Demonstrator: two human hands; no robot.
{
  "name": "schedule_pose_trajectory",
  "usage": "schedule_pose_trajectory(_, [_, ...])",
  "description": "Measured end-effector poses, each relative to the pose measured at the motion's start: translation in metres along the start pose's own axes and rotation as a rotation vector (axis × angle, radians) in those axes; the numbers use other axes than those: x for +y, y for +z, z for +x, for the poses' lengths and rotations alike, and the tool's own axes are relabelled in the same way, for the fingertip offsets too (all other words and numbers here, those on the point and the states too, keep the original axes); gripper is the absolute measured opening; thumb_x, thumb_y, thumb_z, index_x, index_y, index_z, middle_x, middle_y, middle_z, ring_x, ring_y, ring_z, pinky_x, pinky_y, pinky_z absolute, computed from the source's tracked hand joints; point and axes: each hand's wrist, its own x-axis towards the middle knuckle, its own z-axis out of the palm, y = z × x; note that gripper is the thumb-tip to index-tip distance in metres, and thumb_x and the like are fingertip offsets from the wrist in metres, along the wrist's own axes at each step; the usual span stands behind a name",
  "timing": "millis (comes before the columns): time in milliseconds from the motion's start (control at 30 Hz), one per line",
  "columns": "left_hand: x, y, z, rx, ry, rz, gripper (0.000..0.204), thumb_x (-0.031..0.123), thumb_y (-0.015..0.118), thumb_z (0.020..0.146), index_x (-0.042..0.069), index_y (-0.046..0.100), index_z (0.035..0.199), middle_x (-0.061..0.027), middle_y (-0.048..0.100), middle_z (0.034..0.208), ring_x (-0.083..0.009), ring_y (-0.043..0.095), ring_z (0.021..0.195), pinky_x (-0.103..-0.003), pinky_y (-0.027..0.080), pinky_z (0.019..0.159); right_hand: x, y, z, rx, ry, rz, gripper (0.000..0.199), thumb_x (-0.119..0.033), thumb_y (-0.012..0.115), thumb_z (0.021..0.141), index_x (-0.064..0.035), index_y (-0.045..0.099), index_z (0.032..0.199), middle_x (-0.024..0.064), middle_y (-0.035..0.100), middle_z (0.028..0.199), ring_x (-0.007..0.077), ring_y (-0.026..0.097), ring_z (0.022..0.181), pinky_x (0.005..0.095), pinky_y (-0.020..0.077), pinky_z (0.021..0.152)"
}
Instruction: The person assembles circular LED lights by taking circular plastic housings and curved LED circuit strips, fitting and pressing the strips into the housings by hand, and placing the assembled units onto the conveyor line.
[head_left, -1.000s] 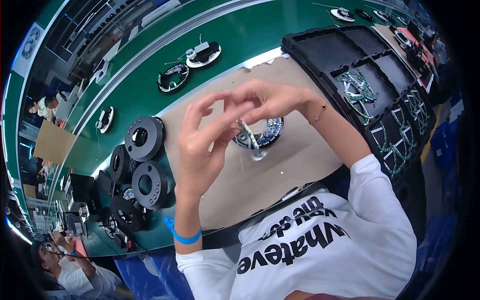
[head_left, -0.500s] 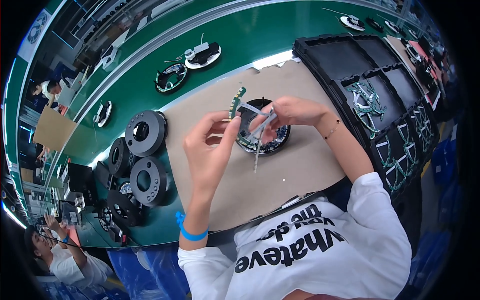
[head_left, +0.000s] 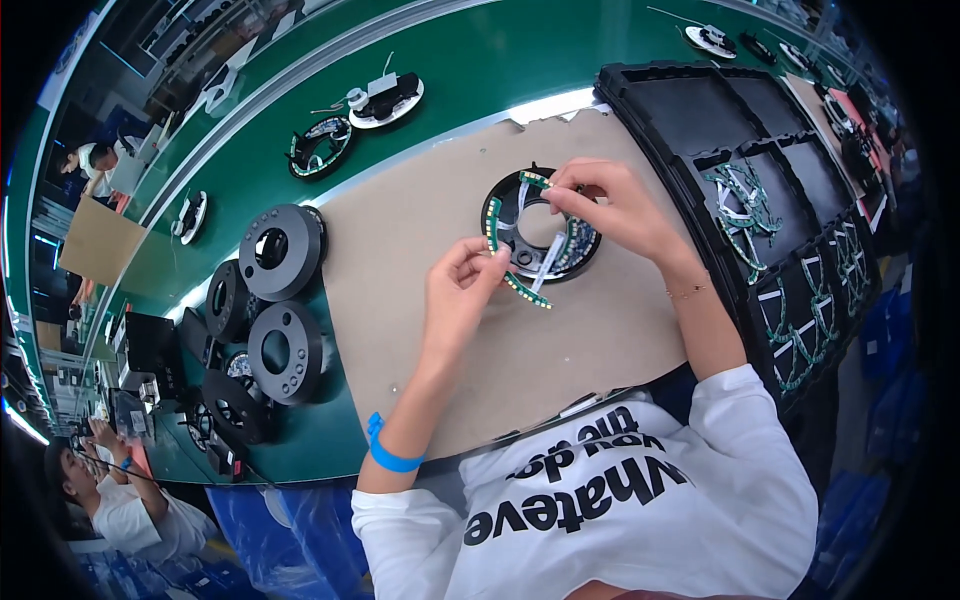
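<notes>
A round black housing (head_left: 508, 187) lies on the brown paper, with small parts around its inside. Above it hang several curved green circuit board strips joined by white flat cables. My left hand (head_left: 462, 285), at the housing's lower left, pinches one curved strip (head_left: 493, 220) near its lower end. Another curved strip (head_left: 527, 291) hangs just right of those fingertips, with a white cable (head_left: 546, 262) running up from it. Over the housing's upper right, my right hand (head_left: 610, 205) is closed on the end of an upper curved strip (head_left: 534, 179).
Black tray (head_left: 690, 165) at right holds more strips in its compartments. Several dark grey rings (head_left: 290, 352) stand at left. Beyond the brown paper (head_left: 400, 300), a black ring with boards (head_left: 320, 147) and a white-based unit (head_left: 390, 105) rest on the green bench. Other people sit at far left.
The bunched strips and cables are now spread into an arc over the housing. My left hand has moved right and down; my right hand has moved right and up and pinches a strip's end.
</notes>
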Motion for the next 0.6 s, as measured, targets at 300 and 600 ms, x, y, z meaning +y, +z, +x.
schedule_pose_trajectory(300, [-0.010,0.003,0.009,-0.015,0.018,0.014,0.018,0.013,0.060,0.087,0.000,0.061,0.098,-0.0033,0.064,0.079,-0.0065,0.058,0.077,-0.020,0.046,0.069,0.013,-0.011,-0.006,-0.091,-0.039,-0.135,0.025,-0.020,0.063,0.081,0.0011,0.064,0.067,0.0168,0.065,0.090,0.0227,0.062,0.076,0.0331,0.0481,0.071])
schedule_pose_trajectory(600, [0.009,-0.031,0.009,-0.114,0.022,0.167,0.016,0.009,0.058,0.086,0.000,0.062,0.098,-0.0031,0.064,0.079,-0.0061,0.058,0.074,-0.019,0.045,0.065,-0.002,-0.017,-0.009,-0.339,0.087,0.206,0.025,-0.022,0.057,0.087,0.0002,0.063,0.078,0.0008,0.059,0.071,0.0069,0.050,0.065,0.0211,0.0406,0.059])
